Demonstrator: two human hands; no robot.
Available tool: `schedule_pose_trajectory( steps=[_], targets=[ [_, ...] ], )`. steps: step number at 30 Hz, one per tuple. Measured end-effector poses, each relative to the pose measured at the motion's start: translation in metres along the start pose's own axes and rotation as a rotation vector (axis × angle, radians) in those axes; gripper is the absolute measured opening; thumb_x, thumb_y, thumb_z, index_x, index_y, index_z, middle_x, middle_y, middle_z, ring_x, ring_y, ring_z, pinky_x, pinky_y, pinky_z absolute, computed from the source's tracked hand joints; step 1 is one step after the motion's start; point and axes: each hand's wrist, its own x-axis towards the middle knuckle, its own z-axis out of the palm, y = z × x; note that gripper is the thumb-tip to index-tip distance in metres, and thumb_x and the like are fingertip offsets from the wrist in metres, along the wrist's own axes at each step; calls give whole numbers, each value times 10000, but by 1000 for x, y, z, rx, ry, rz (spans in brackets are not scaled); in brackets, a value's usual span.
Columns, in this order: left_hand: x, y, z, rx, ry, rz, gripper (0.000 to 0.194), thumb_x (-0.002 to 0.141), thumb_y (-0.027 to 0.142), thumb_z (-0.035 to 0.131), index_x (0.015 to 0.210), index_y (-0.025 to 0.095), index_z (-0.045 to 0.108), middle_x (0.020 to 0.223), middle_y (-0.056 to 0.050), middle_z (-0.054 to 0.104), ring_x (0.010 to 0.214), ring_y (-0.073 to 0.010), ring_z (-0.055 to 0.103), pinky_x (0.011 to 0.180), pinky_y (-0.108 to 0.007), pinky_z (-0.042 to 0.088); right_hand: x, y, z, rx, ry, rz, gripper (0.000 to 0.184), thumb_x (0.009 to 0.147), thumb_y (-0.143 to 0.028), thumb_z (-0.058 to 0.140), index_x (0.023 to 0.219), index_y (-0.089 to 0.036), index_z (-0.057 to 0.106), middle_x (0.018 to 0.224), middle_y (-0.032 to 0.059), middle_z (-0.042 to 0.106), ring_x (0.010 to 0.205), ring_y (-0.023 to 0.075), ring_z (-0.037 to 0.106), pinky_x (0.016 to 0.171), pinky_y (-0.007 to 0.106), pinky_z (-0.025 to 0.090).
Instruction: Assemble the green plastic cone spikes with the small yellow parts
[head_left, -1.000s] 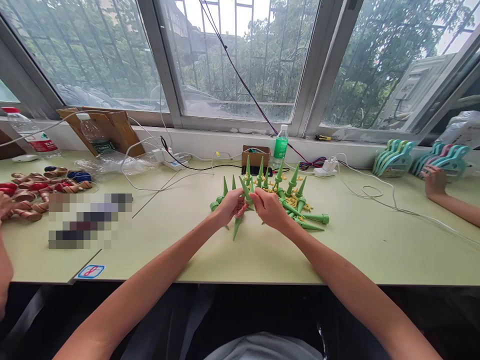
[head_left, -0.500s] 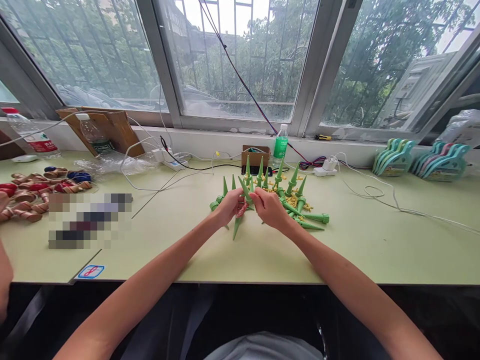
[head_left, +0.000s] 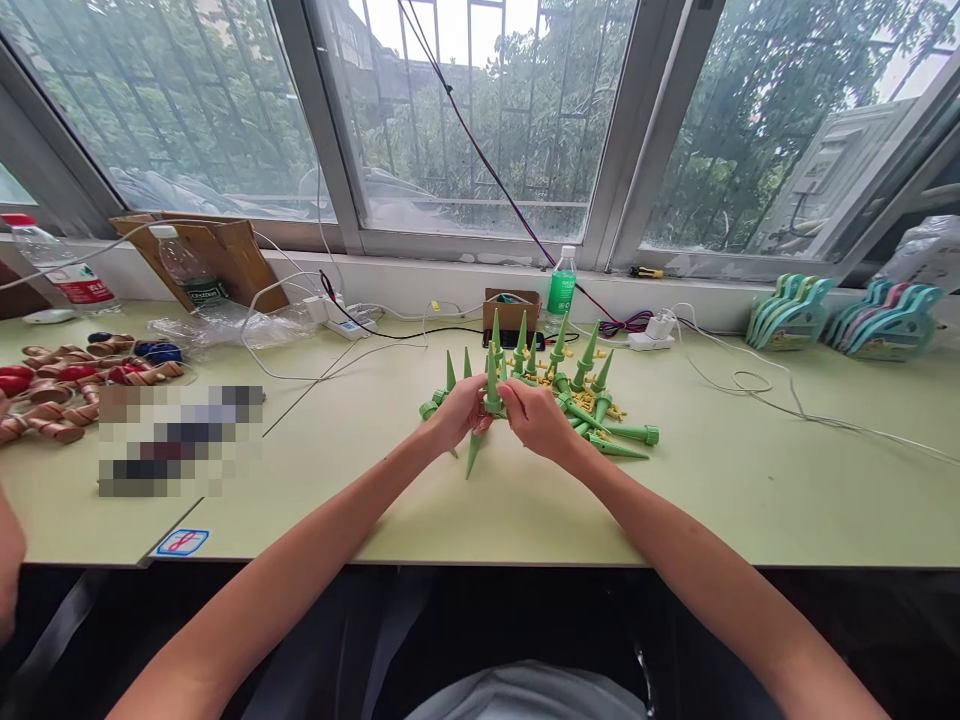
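In the head view a green plastic plant-watering spike point(head_left: 492, 388) stands nearly upright between my hands, its point up. My left hand point(head_left: 457, 412) is closed around its wide lower end. My right hand point(head_left: 537, 412) presses in from the right, fingers pinched at the spike's side; whether a small part sits between them is hidden. Just beyond and to the right, several more green spikes point(head_left: 583, 368) stand point up, and others, such as one lying spike point(head_left: 634, 435), rest on their sides. Small yellow plastic valves point(head_left: 616, 412) are heaped among them.
A green-labelled bottle point(head_left: 561, 290) and a small cardboard box point(head_left: 511, 312) stand behind the spikes. White cables point(head_left: 787, 400) cross the table point(head_left: 750, 500). Wooden toys point(head_left: 67, 390) lie at left, near another person's arm point(head_left: 9, 560). Teal plastic pieces point(head_left: 791, 315) stand at right.
The held spike has turned from leaning left to nearly upright. Both hands stay in almost the same place, still closed.
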Motion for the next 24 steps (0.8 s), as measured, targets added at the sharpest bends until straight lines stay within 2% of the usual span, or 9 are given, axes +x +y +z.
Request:
schedule_pose_trajectory(
  steps=[9,15,24],
  targets=[
    [-4,5,5,41,47,176,271,790,427,613,794,164,545,569,42,457,333,-48,381,313,-191,262,2,4,-3,-10,13,5,358,991,-408,331,691,-215,356,595,-20,456,508,114,334,532,242,270],
    [-5,5,5,39,65,198,296,781,437,639,897,172,575,575,54,465,334,-43,382,313,-189,248,2,4,-3,-61,17,17,358,990,-408,324,688,-217,352,585,-19,425,508,119,343,541,244,277],
    [-5,5,4,53,64,212,308,786,459,646,900,183,570,558,62,451,341,-48,390,324,-192,235,3,5,-3,-10,45,19,363,987,-416,333,683,-219,306,553,-36,362,494,117,292,523,251,248]
  ],
)
